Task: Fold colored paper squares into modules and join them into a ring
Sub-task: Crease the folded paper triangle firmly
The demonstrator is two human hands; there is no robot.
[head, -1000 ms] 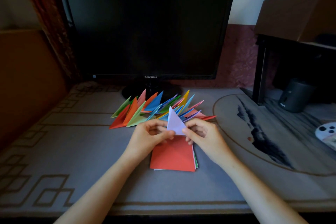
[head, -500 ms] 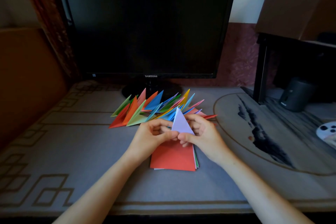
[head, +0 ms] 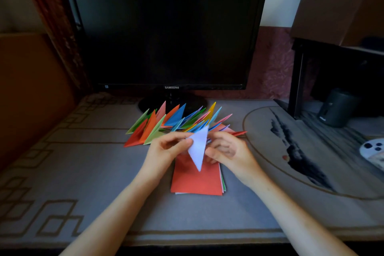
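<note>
Left hand pinching the pale lilac module at its left corner, right hand curled just beside its right edge, grip there unclear, both raised over the red-topped stack of squares on the table. Probably well into folding: many folded modules fanned farther back, squares left, no closed ring in sight.

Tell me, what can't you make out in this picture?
All in the head view:
1. Paper: motion blur hides its creases.
2. Right hand: fingertips behind the paper; grip unclear.
3. Stack: the red top sheet covers the rest; left hand and paper hide its far edge.
4. Modules: overlapping, nearest ones behind both hands; uncountable.
5. White disc: cut by the right edge.
</note>
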